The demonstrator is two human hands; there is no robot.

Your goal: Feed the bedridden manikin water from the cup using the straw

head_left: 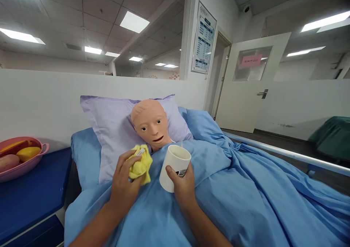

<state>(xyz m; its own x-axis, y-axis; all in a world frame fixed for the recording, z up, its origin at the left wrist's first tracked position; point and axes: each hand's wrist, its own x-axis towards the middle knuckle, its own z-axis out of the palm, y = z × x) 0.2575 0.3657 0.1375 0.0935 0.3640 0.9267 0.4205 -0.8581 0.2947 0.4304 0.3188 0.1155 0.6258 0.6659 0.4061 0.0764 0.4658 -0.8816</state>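
My left hand (125, 179) is closed around a crumpled yellow cloth (140, 163), held up near the chin of a training manikin (149, 125). A white cup (175, 159) with black striped print is gripped in my right hand (184, 187), thumb across its front. The cup is tilted slightly, and its contents cannot be made out. The manikin's head rests on a lilac pillow (112, 130), mouth a little open. Its body lies hidden beneath a blue quilt (229, 203). Cloth and cup are apart from each other and from the manikin's face.
On the left, a dark blue bedside cabinet (35, 192) bears a pink basket (22, 172) of fruit. A white partition (41, 101) stands behind the bed. A bed rail (287, 154) runs along the right, with a white door (246, 108) beyond it.
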